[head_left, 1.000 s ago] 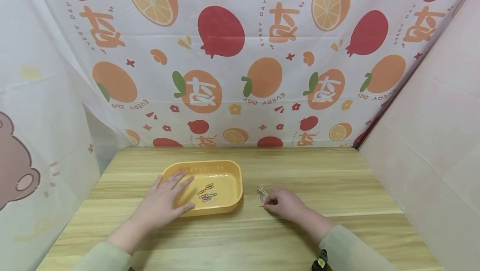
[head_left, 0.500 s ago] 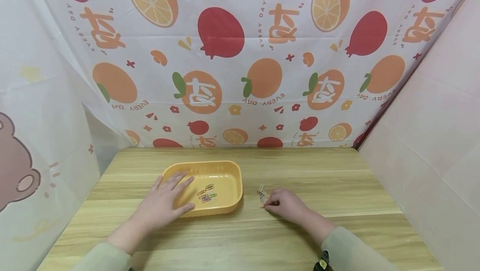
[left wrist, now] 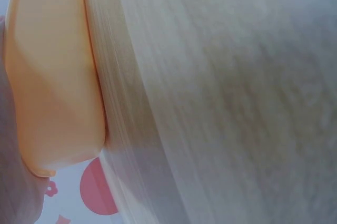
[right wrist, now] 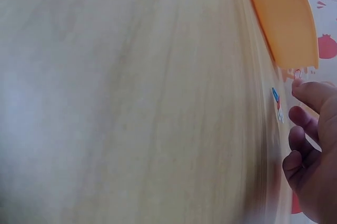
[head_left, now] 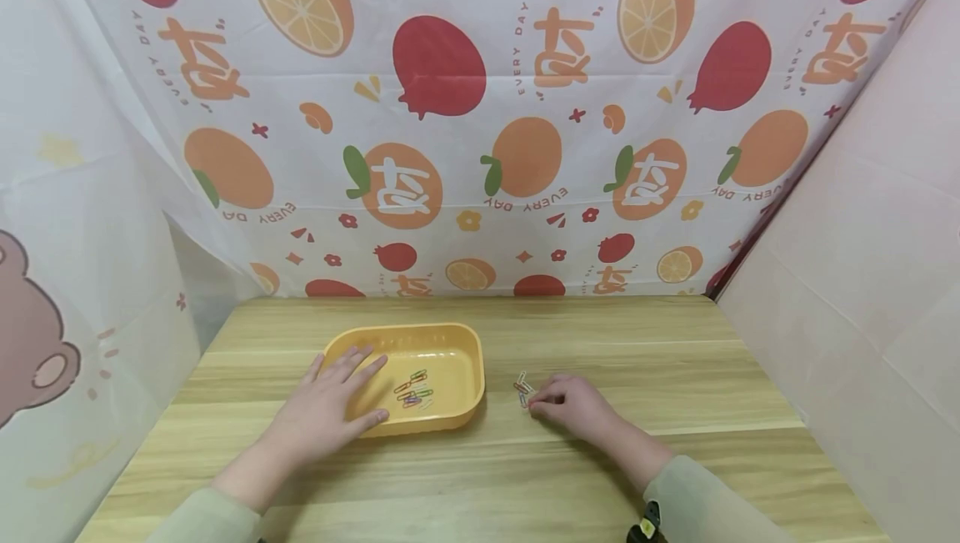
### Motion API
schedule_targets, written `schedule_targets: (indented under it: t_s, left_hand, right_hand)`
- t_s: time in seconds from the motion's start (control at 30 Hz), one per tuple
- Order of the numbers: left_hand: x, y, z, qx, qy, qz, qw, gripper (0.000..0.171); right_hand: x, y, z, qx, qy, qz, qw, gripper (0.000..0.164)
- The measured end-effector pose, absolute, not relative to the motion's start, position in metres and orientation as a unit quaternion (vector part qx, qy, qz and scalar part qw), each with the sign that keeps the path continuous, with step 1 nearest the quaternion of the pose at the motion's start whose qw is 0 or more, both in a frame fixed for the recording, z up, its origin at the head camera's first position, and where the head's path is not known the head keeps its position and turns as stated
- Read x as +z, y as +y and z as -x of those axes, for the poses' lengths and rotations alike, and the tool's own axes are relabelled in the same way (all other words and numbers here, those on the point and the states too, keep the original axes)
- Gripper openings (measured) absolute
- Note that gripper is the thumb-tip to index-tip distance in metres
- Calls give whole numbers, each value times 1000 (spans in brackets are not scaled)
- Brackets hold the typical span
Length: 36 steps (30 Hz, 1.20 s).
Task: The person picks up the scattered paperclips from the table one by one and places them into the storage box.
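My left hand lies over the left end of a yellow plastic tray, fingers spread and fairly straight across its rim. Several coloured paper clips lie inside the tray. Right of it, my right hand is just above the table, pinching an orange-red paper clip between thumb and index finger. Beside those fingertips, a small group of loose paper clips lies on the wood, partly hidden by the hand. In the left wrist view, the tray's outer wall shows, with part of the hand at the left edge.
The tray stands on a wood-grain table. A fruit-print cloth hangs behind the table's far edge. Pale cloths hang at both sides.
My right hand has lifted slightly off the table with the orange-red paper clip, which lay by its fingertips before. The left hand stays on the tray.
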State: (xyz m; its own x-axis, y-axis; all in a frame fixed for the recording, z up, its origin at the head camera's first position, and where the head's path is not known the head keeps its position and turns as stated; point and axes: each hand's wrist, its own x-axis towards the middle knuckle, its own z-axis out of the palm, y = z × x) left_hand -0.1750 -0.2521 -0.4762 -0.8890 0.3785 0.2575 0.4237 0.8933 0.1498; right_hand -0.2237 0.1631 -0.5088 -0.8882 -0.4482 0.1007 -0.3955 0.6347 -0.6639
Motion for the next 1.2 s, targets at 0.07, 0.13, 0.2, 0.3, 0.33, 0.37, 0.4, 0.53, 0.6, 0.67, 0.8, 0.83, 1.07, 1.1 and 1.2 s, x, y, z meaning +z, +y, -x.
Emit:
schedule_targets:
  t_s: [0.07, 0.13, 0.2, 0.3, 0.33, 0.37, 0.4, 0.53, 0.6, 0.67, 0.8, 0.83, 1.07, 1.1, 1.2]
  left_hand:
    - [-477, -253, 175, -101, -966, 207, 113, 79]
    - [-477, -253, 174, -102, -966, 208, 115, 79]
    - [-477, -253, 174, -104, -965, 208, 116, 79]
    - [-477, -253, 174, -105, -966, 207, 117, 79]
    - [-477, -253, 174, -104, -966, 207, 117, 79]
    - [-476, -253, 174, -104, -966, 208, 116, 79]
    - [-477, -253, 174, -104, -966, 207, 115, 79]
    - [-477, -253, 174, -104, -966, 210, 113, 78]
    - [-477, -252, 174, -106, -965, 210, 113, 78]
    - [-477, -252, 174, -107, -965, 211, 115, 78]
    - [-475, -251, 174, -107, -964, 212, 118, 77]
    - [-475, -250, 174, -107, -964, 212, 118, 77]
    - [-474, -251, 174, -107, -963, 214, 124, 78]
    - [-474, -251, 174, -107, -963, 214, 126, 78]
    - [-475, -251, 173, -108, -961, 216, 132, 77]
  right_hand:
    - [-508, 163, 225, -367, 901, 228, 35, 10]
    - [-507, 163, 227, -375, 900, 221, 35, 10]
    - [-507, 163, 228, -387, 897, 211, 38, 10]
    - [-504, 159, 231, -418, 886, 195, 51, 11]
    - [-503, 158, 233, -427, 882, 189, 55, 12]
    - [-501, 156, 234, -437, 879, 182, 59, 13]
    - [-500, 154, 235, -444, 876, 177, 60, 15]
    - [-492, 145, 240, -451, 874, 173, 56, 22]
    - [-488, 140, 242, -453, 872, 179, 49, 25]
    - [-484, 133, 244, -457, 870, 180, 44, 25]
    - [-478, 118, 248, -477, 859, 181, 40, 24]
    - [-476, 114, 248, -482, 857, 178, 43, 23]
    - [-461, 76, 249, -516, 839, 164, 60, 20]
    - [-459, 70, 249, -522, 835, 165, 60, 20]
    - [-454, 54, 249, -530, 828, 174, 53, 20]
